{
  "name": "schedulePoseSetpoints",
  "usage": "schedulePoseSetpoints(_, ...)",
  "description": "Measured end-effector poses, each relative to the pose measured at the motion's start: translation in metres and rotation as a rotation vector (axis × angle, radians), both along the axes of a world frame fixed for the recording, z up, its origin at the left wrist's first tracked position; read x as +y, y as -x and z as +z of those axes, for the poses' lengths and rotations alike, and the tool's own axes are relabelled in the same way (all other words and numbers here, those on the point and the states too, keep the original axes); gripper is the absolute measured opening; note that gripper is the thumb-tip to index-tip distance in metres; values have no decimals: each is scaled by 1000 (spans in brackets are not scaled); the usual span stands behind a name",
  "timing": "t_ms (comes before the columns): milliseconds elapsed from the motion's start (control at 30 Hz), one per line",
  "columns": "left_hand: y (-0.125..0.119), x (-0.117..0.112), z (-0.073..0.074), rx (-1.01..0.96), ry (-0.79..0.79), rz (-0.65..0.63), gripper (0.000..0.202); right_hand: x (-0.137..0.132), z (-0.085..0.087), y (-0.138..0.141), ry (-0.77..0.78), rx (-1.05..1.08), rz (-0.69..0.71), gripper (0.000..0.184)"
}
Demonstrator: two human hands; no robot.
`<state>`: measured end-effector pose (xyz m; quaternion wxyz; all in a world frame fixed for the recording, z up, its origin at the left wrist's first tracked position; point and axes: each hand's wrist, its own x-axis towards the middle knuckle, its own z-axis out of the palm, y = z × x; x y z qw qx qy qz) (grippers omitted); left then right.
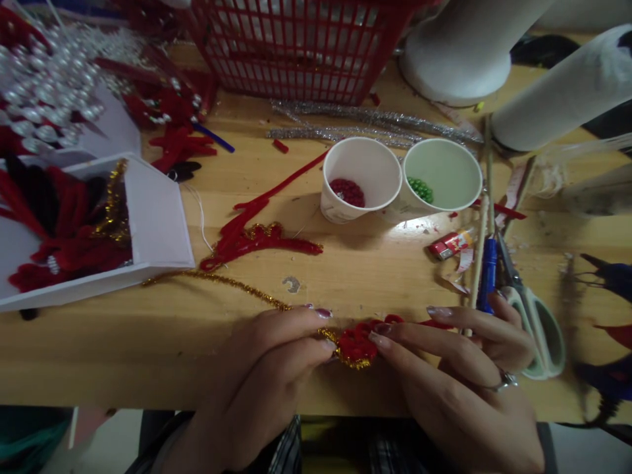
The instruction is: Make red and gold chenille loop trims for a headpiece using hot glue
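Note:
Both hands meet at the table's near edge over a small red pipe-cleaner ornament (356,342) edged with gold tinsel wire. My left hand (269,368) pinches its left side, where the gold tinsel wire (232,283) trails away to the left across the wood. My right hand (459,375), with a ring on one finger, pinches the right side with fingertips pressed on the red loops. A red stem runs out under the right fingers.
Two paper cups stand mid-table, one with red beads (360,178), one with green beads (442,176). A red finished ornament (257,237), a white box of red pieces (74,230), a red basket (296,46), silver pipe cleaners (355,125), scissors (533,316), a blue pen (488,273) and white rolls (557,92) lie around.

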<state>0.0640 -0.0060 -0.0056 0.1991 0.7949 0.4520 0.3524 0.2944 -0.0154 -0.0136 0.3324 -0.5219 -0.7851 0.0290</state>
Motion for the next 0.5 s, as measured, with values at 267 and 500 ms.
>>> schedulePoseSetpoints(267,-2,8,5,28,-13,-1,18,4,9,-5,57,-106,49,29)
schedulePoseSetpoints(500,-5,9,6,-15,-5,33,12,0,5,-2,26,-116,4,25)
